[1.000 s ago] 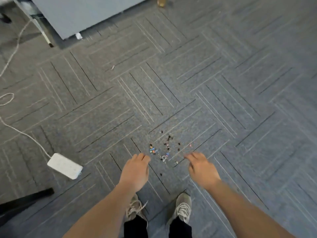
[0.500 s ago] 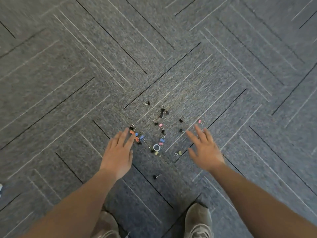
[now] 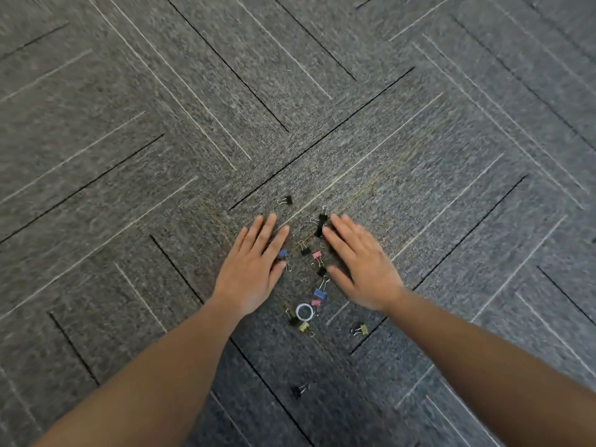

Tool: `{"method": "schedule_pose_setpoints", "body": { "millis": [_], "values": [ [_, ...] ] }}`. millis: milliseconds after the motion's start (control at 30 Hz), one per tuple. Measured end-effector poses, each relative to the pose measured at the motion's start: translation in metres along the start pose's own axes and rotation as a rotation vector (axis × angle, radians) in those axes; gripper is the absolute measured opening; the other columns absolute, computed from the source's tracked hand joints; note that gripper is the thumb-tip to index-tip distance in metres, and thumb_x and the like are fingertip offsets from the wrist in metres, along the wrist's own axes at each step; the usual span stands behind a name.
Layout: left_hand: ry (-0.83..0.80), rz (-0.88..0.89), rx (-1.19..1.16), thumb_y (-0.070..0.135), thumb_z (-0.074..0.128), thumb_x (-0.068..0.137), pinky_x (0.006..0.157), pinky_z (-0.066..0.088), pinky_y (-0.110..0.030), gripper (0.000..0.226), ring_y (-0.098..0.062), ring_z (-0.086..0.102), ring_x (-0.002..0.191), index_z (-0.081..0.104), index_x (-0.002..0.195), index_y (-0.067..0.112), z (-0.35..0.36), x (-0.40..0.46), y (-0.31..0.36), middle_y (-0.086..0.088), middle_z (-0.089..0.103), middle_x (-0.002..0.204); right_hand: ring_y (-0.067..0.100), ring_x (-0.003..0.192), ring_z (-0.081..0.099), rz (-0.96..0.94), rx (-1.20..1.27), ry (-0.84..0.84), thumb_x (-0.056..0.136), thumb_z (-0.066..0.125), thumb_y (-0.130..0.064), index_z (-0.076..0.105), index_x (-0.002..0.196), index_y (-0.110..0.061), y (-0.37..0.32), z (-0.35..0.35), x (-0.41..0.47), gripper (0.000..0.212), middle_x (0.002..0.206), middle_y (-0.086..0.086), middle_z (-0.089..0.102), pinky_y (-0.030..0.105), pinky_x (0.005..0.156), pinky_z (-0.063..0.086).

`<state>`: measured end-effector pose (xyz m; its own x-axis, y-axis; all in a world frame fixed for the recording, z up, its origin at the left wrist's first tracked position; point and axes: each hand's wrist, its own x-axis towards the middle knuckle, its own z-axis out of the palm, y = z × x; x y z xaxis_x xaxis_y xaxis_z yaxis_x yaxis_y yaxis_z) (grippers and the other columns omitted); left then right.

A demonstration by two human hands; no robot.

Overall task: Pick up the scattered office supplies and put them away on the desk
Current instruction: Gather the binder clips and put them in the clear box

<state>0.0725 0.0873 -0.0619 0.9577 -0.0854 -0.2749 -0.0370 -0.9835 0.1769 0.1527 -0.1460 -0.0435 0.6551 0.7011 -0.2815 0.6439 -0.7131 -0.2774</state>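
Several small binder clips lie scattered on grey carpet: a black one [image 3: 285,200] farthest away, a pink one [image 3: 317,255], a blue one [image 3: 319,294], a yellow one [image 3: 362,329] and a lone black one [image 3: 297,390] nearest me. A small white ring [image 3: 304,311] lies among them. My left hand [image 3: 254,267] is flat with straight fingers on the left side of the cluster, partly covering a blue clip [image 3: 282,253]. My right hand [image 3: 361,262] is spread flat on the right side, its fingertips beside black clips [image 3: 321,221]. Neither hand holds anything.
Grey carpet tiles [image 3: 161,124] with diagonal dark and light stripes fill the whole view. No desk or container is visible.
The view has dropped close to the floor. Both hands have moved forward and inward, from short of the clips to flat on either side of the cluster.
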Motion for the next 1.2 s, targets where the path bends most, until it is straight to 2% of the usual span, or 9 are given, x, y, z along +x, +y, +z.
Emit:
{"method": "schedule_pose_setpoints", "body": {
  "millis": [200,400,567,667,800,900,1033,1133,1200],
  "values": [
    [0.041,-0.025,-0.032,0.040,0.015,0.098,0.118,-0.005,-0.038,0.064,-0.019,-0.021,0.142,-0.020,0.145,0.013,-0.017,0.049,-0.001,-0.005,-0.024,0.153,0.021,0.147,-0.007,-0.196,-0.099,-0.015,0.098,0.019,-0.055,0.011,0.153,-0.023,0.008,-0.016,0.083,0.063,0.161,0.001,0.002,0.047,0.119,0.002],
    [-0.018,0.131,0.020,0.034,0.004,0.097,0.118,-0.004,-0.038,0.055,-0.014,-0.020,0.142,-0.011,0.147,0.018,-0.011,0.040,-0.007,0.001,-0.014,0.156,0.017,0.147,0.003,-0.301,0.017,-0.005,0.100,0.028,-0.043,0.026,0.149,-0.019,0.021,-0.002,0.033,0.055,0.158,0.001,0.017,0.049,0.119,0.008],
    [-0.060,0.202,-0.003,0.057,0.009,0.094,0.118,-0.003,-0.036,0.070,-0.014,-0.015,0.144,-0.001,0.149,0.013,-0.003,0.000,-0.009,-0.003,-0.005,0.158,0.024,0.147,-0.005,-0.325,-0.097,-0.071,0.089,0.033,-0.072,0.000,0.153,-0.029,0.015,0.014,-0.008,0.083,0.161,0.002,0.003,0.053,0.118,0.003],
    [-0.022,0.234,0.058,0.065,0.023,0.091,0.118,0.011,-0.041,0.083,-0.023,0.005,0.145,0.016,0.148,0.005,0.001,-0.009,-0.008,-0.008,0.014,0.157,0.028,0.146,-0.010,-0.335,-0.225,-0.080,0.090,0.025,-0.073,-0.003,0.152,-0.031,0.011,0.017,-0.006,0.080,0.161,0.004,-0.004,0.050,0.118,0.001],
    [0.097,0.205,-0.002,0.055,0.035,0.093,0.103,0.036,-0.043,0.059,-0.028,0.041,0.123,0.043,0.132,0.012,0.003,-0.014,-0.003,-0.008,0.046,0.130,0.028,0.147,-0.003,-0.332,-0.232,-0.064,0.099,0.029,-0.057,0.011,0.153,-0.030,0.007,0.024,-0.005,0.063,0.161,0.002,0.008,0.050,0.118,0.009],
    [0.189,0.132,-0.026,0.047,0.038,0.093,0.087,0.042,-0.042,0.042,-0.028,0.046,0.104,0.051,0.115,0.015,0.005,-0.016,0.001,-0.008,0.051,0.114,0.027,0.147,0.009,-0.246,-0.167,-0.010,0.097,0.033,-0.055,0.011,0.152,-0.031,-0.007,0.023,0.002,0.064,0.160,-0.001,0.016,0.049,0.118,0.010],
    [0.254,0.015,-0.051,0.032,0.042,0.094,0.071,0.041,-0.038,0.022,-0.025,0.045,0.082,0.053,0.092,0.013,0.005,-0.016,0.002,-0.006,0.052,0.091,0.024,0.147,0.002,-0.284,-0.189,-0.024,0.100,0.023,-0.053,0.012,0.151,-0.034,-0.021,0.016,0.029,0.056,0.160,-0.003,0.009,0.047,0.119,0.003],
    [0.266,0.029,0.000,0.028,0.047,0.092,0.063,0.040,-0.036,0.021,-0.024,0.047,0.073,0.055,0.084,0.011,0.001,-0.017,0.001,-0.005,0.053,0.080,0.026,0.142,0.026,-0.303,-0.114,0.036,0.101,0.033,-0.036,0.039,0.144,-0.022,-0.012,0.018,0.028,0.046,0.152,0.001,0.035,0.045,0.117,0.019],
    [0.249,0.078,0.049,0.029,0.047,0.092,0.056,0.040,-0.033,0.023,-0.022,0.049,0.068,0.057,0.082,0.011,-0.003,-0.015,-0.002,-0.004,0.053,0.075,0.026,0.125,0.047,-0.260,-0.094,0.178,0.100,0.040,-0.034,0.053,0.130,-0.018,-0.006,0.022,0.021,0.037,0.133,0.004,0.054,0.044,0.108,0.035]
  ]
}}
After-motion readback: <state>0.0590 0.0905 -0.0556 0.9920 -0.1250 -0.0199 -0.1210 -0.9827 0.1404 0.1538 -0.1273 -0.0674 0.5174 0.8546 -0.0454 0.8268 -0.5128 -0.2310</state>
